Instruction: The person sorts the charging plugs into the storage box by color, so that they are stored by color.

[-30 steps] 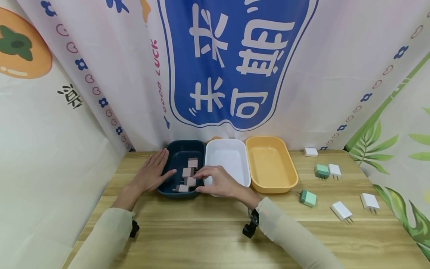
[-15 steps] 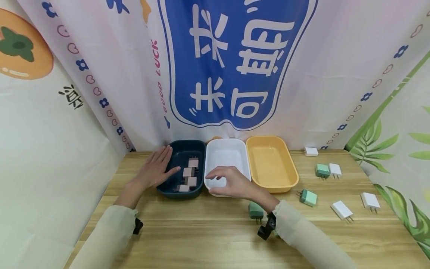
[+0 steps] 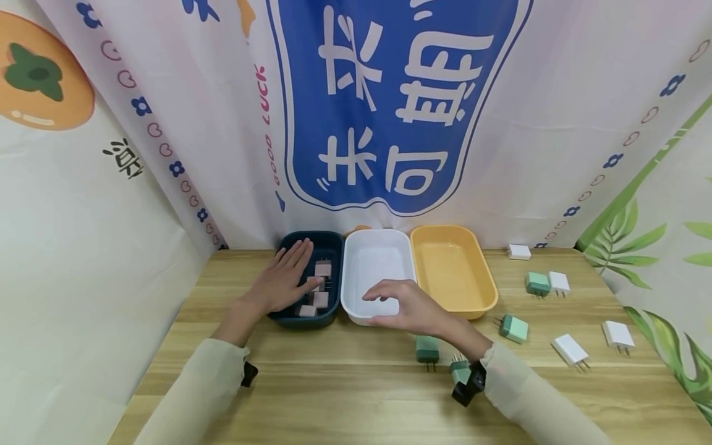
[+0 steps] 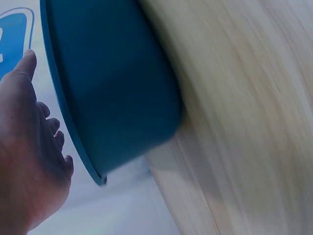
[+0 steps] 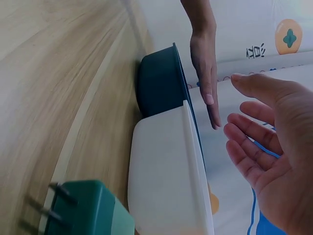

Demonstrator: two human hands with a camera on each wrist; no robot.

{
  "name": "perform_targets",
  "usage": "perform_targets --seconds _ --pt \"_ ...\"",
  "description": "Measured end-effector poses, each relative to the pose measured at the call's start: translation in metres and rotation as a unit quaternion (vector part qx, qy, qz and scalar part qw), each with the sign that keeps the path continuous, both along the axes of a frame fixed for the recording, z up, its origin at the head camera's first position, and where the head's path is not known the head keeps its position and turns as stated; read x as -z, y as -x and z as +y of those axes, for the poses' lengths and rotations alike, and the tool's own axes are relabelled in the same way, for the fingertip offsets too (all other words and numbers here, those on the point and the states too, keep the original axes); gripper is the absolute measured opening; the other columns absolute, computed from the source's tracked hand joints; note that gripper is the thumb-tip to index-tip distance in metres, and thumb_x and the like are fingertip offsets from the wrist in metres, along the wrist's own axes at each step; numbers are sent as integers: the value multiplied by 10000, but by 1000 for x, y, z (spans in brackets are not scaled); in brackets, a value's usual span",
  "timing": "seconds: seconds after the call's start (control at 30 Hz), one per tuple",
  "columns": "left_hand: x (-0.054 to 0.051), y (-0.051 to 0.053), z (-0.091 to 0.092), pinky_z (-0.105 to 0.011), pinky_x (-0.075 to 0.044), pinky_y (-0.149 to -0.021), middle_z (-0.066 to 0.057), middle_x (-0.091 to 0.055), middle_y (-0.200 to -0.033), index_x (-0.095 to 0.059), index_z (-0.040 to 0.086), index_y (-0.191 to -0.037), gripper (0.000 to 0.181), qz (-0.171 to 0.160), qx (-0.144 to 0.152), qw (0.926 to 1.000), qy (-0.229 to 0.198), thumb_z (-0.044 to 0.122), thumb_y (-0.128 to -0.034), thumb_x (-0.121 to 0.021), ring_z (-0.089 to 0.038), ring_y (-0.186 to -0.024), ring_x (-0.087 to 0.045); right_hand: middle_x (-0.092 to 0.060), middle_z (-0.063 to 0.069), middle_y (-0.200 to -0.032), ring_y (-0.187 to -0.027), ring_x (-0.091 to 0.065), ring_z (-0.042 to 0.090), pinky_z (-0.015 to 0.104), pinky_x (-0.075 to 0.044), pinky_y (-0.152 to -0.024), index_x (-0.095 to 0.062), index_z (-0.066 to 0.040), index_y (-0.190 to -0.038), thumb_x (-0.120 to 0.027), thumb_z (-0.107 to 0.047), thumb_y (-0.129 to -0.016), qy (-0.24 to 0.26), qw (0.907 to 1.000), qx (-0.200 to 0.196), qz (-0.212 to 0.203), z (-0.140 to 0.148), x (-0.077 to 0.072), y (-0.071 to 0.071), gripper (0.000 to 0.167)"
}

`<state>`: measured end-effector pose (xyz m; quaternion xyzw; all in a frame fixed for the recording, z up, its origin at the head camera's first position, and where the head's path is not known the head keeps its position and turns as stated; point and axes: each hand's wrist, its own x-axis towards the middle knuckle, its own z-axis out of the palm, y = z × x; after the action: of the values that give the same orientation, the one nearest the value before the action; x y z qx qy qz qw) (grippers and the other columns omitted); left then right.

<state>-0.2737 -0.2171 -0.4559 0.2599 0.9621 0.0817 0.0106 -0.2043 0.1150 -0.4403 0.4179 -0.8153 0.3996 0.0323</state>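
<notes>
Flat and spread, my left hand (image 3: 280, 285) is over the left side of the dark blue tray (image 3: 332, 244). The left wrist view shows the tray wall (image 4: 117, 88) beside that hand, a gap between them. Several pink plug chargers (image 3: 323, 268) lie inside the tray, partly hidden by the thumb. My right hand (image 3: 410, 307) hovers at the front of the white tray (image 3: 379, 247), fingers loosely bent, nothing between them. Below its wrist, green chargers (image 3: 427, 349) rest on the table, one partly covered by the wrist camera; another view of a green charger (image 5: 88, 208) is close up.
A yellow tray (image 3: 449, 272) stands right of the white one. On the table's right side lie more green chargers (image 3: 514, 329) and several white chargers (image 3: 570, 350). A printed curtain (image 3: 489, 185) hangs behind the wooden table (image 3: 334, 395).
My right hand has drawn back rightward from the dark tray to the white tray, leaving the pink chargers behind. My left hand has shifted right, from the tray's edge to above its inside.
</notes>
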Motion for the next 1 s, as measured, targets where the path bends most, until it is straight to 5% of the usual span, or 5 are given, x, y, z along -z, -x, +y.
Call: perform_targets --seconds 0.5,0.73,1.0 --pt "4 -4 35 -541 -59 -1326 -121 -51 -1790 -51 80 -1709 968 -51 143 9998 105 729 -1055 -348 -294 -1655 -15 -776 50 -1174 -1017 -734 261 402 -633 -853 -769 -22 -1191 -905 -125 -851 1 9997 53 245 31 7 -18 381" --pt "0 -7 48 -543 -71 -1324 -120 -64 -1788 -68 73 -1707 949 -56 202 9998 37 669 -1064 -432 -296 -1654 -34 -773 17 -1190 -1117 -726 188 351 -608 -957 -781 -51 -1181 -924 -151 -831 -147 9995 127 257 46 8 -27 390" --pt "7 -2 59 -515 -44 -1330 -80 -17 -1791 -36 96 -1707 942 -196 221 9995 71 690 -1066 -387 -255 -1655 7 -777 13 -1161 -1060 -732 167 381 -632 -881 -786 -76 -1174 -930 -143 -820 -193 9985 208 472 64 14 -31 388"
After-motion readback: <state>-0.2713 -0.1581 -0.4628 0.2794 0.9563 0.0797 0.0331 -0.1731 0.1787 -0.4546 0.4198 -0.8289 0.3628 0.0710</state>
